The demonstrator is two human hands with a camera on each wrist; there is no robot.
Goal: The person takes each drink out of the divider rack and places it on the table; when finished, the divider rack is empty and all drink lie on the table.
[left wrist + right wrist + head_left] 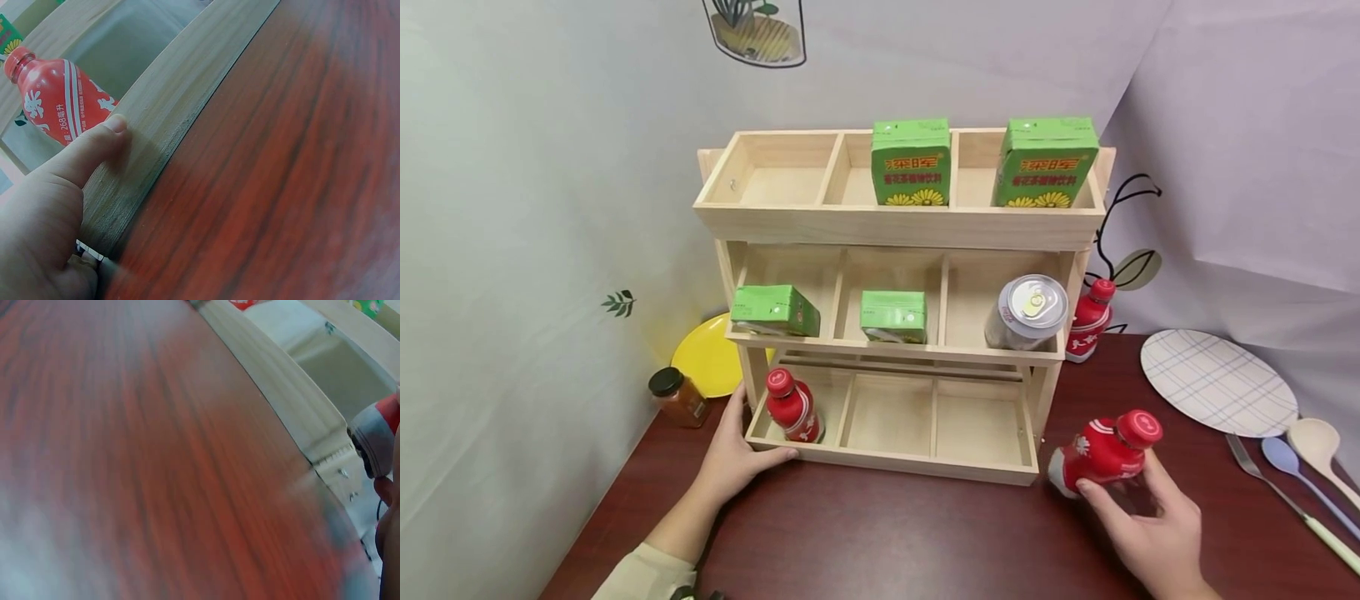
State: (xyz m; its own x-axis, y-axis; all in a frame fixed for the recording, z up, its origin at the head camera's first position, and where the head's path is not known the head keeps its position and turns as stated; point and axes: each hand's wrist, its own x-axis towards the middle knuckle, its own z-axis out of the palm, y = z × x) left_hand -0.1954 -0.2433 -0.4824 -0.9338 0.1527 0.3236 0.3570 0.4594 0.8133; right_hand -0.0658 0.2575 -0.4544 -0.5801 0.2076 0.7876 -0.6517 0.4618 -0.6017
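Left hand (733, 462): left thumb (81, 153) stretched out to right of forward-pointing fingers (736, 408), wide grip between them. Left forearm (683, 525) slants back behind fingers, pale beige cloth sleeve (643, 575) farther behind. Right hand (1157, 525): right thumb (1103, 504) left of fingers, gripping; right wrist (1189, 586) behind them.

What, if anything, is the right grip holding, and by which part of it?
The right grip holds a tilted, red, round, white-based bottle by its body, thumb against its near side.
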